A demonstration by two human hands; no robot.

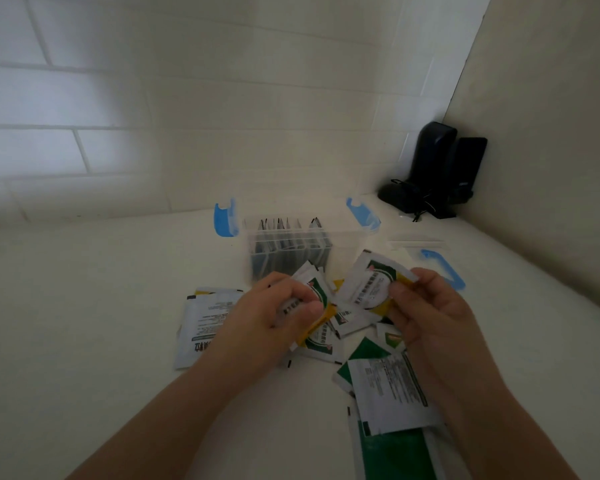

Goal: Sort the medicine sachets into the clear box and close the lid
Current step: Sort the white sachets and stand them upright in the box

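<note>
- In front of the clear box, the left hand is pinching a small sachet with yellow and green on it.
- Beside it, the right hand is pinching another sachet.
- More sachets are lying loose in front of the box.
- Inside the box, some sachets are standing in a row.
- Right of the box, the lid is lying flat.

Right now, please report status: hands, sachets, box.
Left hand grips a sachet; right hand pinches another sachet. Clear box open, partly filled; lid lies to its right. Loose sachets on the table, nothing blocking.
</note>
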